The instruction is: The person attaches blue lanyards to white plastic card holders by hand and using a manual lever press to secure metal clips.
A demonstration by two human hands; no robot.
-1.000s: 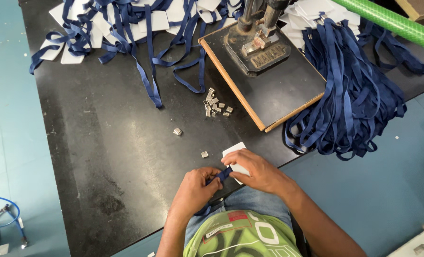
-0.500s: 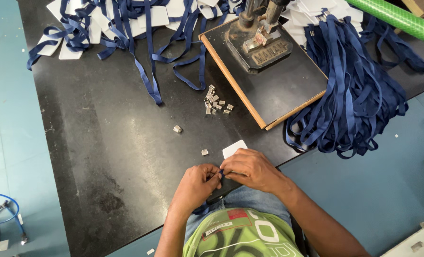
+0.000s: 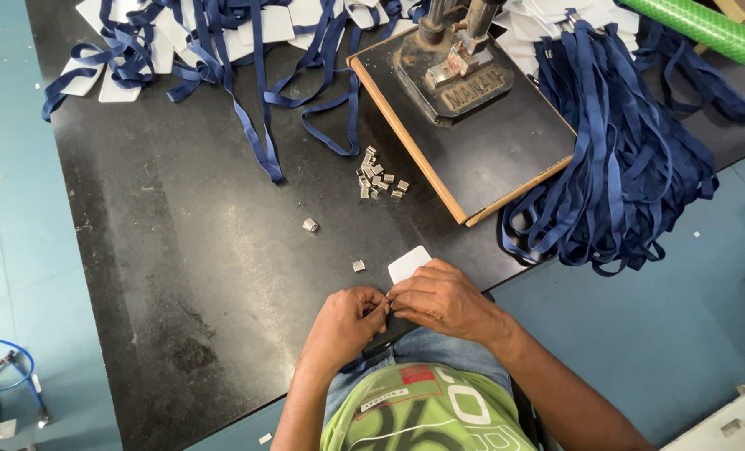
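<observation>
My left hand [image 3: 345,321] and my right hand [image 3: 439,296] meet fingertip to fingertip at the near edge of the black table [image 3: 188,276]. Together they pinch a blue strap, whose end [image 3: 355,364] hangs below the table edge by my lap. A white card [image 3: 408,263] lies under my right hand's fingers, only its far corner showing. What sits between the fingertips is hidden. Two loose metal clips [image 3: 358,266] [image 3: 310,225] lie on the table just beyond my hands.
A small heap of metal clips [image 3: 376,180] lies beside a press tool [image 3: 460,67] on a wood-edged board [image 3: 406,138]. A big bundle of blue straps [image 3: 623,159] hangs off the right edge. Straps with white cards [image 3: 222,42] are spread at the back. A green roll [image 3: 706,29] lies far right.
My hands have closed together over the strap end, and the right hand now covers more of the white card. The view has shifted slightly.
</observation>
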